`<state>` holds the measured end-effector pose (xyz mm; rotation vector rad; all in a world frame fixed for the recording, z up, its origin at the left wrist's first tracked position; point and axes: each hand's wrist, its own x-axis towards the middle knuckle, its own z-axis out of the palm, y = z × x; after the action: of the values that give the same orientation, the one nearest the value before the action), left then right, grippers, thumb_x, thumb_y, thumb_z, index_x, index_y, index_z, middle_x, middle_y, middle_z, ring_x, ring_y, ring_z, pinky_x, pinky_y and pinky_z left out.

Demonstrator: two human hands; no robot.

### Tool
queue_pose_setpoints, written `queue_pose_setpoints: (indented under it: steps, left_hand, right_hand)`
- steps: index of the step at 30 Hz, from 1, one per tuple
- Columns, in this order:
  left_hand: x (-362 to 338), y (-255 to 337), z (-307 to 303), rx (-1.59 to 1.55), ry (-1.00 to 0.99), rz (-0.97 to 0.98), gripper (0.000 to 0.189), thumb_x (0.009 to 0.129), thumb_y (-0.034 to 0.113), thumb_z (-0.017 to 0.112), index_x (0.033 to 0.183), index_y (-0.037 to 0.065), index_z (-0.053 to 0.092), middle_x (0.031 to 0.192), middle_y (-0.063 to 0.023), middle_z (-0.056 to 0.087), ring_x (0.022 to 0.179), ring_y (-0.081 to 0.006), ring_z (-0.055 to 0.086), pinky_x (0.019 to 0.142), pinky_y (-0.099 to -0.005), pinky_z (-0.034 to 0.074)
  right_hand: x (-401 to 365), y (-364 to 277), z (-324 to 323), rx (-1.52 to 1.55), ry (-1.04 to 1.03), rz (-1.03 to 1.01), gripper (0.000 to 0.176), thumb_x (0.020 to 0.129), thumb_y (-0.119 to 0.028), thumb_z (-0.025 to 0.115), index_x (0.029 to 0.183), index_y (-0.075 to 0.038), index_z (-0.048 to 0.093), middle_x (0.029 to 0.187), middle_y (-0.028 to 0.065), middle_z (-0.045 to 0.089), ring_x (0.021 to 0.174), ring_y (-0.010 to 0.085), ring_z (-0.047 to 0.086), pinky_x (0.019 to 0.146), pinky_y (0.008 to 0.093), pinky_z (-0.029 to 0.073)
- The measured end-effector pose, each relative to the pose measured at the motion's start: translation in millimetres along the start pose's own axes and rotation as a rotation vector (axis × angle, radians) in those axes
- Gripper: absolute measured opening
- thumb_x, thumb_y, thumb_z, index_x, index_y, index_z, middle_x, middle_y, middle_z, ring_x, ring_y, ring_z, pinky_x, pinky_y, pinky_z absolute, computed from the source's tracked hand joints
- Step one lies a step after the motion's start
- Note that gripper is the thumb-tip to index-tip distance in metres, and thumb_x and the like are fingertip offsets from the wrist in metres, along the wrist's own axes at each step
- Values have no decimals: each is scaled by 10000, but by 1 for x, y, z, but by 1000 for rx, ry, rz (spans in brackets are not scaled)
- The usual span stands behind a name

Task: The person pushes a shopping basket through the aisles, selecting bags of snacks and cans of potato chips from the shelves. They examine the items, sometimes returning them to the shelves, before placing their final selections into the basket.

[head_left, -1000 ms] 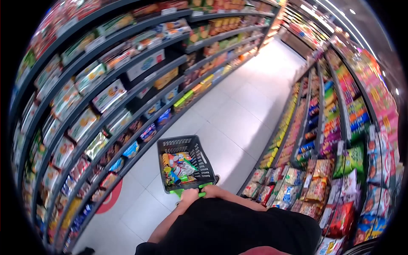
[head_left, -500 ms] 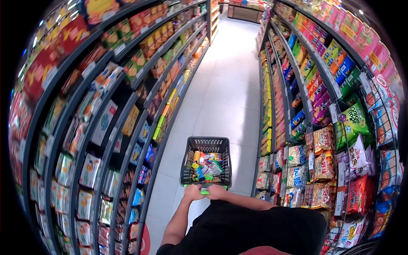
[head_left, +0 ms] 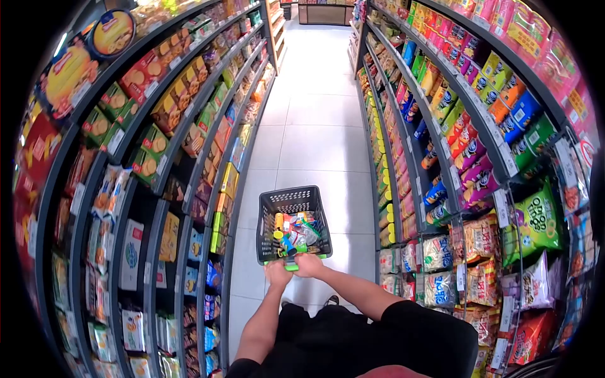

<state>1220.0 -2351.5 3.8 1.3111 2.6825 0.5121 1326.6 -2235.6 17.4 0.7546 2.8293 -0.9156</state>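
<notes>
A black perforated shopping basket cart point(head_left: 291, 200) is in front of me on the aisle floor. My left hand point(head_left: 277, 273) and my right hand point(head_left: 308, 265) are side by side, fingers wrapped round its green handle point(head_left: 291, 267). Several small goods lie in a heap inside: an orange container with a yellow lid point(head_left: 278, 225), a blue cylindrical item point(head_left: 289, 244) and a clear plastic pack point(head_left: 309, 234). The labels are too small to read.
Snack shelves line both sides. Boxed biscuits point(head_left: 154, 140) are on the left; chip packs point(head_left: 472, 154) and a green onion rings bag point(head_left: 534, 220) on the right, behind wire racks. Pale tiled floor point(head_left: 315, 138) runs ahead to a counter point(head_left: 326, 14). My shoe point(head_left: 332, 300) shows below.
The basket and both hands sit slightly higher and further left in view, with my arms stretched further out. The aisle has shifted left in view, and my feet now show. Both hands stay on the handle.
</notes>
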Motion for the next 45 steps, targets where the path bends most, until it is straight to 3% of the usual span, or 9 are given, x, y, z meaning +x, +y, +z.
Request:
queue_pose_setpoints:
  steps: [6,11,15,19,21,23,29,37,45]
  left_hand:
    - [95,6,-16,42,-371,-13,296,679,373,703,790,100,728,782,-163,690,762,-339,678,693,-444,535]
    - [217,-10,-9,88,-352,79,315,695,409,697,796,113,731,796,-149,698,768,-319,687,692,-426,539]
    - [332,-19,-6,32,-370,128,235,701,322,693,785,104,714,788,-159,691,768,-333,681,686,-435,533]
    - [414,-38,2,-55,-302,332,231,702,305,688,826,111,707,794,-150,687,781,-340,671,697,-452,519]
    - [439,-45,9,-127,-293,373,243,697,297,686,855,113,698,810,-138,686,797,-344,663,702,-465,505]
    - [452,-43,3,-175,-329,342,249,691,305,689,834,103,700,833,-142,687,807,-341,664,709,-462,511]
    - [449,-73,39,96,-992,419,367,683,380,672,921,108,734,909,-156,697,896,-334,670,797,-447,528]
    - [556,-47,34,-124,-913,503,309,717,336,614,866,88,722,878,-168,687,846,-356,658,773,-465,523]
    - [759,-23,79,-122,-788,415,388,754,392,644,964,68,678,979,-192,664,927,-387,627,803,-485,498]
  right_hand:
    - [64,27,-29,-86,107,-54,367,700,-442,668,779,-84,654,638,180,635,602,372,646,594,488,530]
    - [173,58,-61,-51,278,-95,378,694,-465,663,781,-97,678,653,171,645,620,357,657,603,471,534]
    - [276,67,-116,-196,-13,164,404,724,-479,666,902,-118,708,773,162,678,711,331,673,632,471,534]
    - [345,93,-129,-308,3,258,358,734,-408,660,929,-113,712,785,161,682,749,336,673,666,477,522]
    - [354,100,-121,-180,272,257,335,726,-338,664,967,-107,700,798,158,679,777,344,657,689,481,503]
    - [346,90,-126,-150,316,230,359,715,-265,675,1024,-84,660,847,157,663,837,343,612,717,472,488]
    - [335,77,-91,-179,104,381,215,659,-306,683,736,-105,682,702,129,661,699,312,663,681,432,514]
    - [414,154,-153,-44,231,88,208,643,-284,669,664,-79,639,635,125,621,615,337,631,611,450,512]
    - [594,236,-261,-63,168,271,212,596,-258,701,706,-81,662,720,172,640,711,361,646,637,472,521]
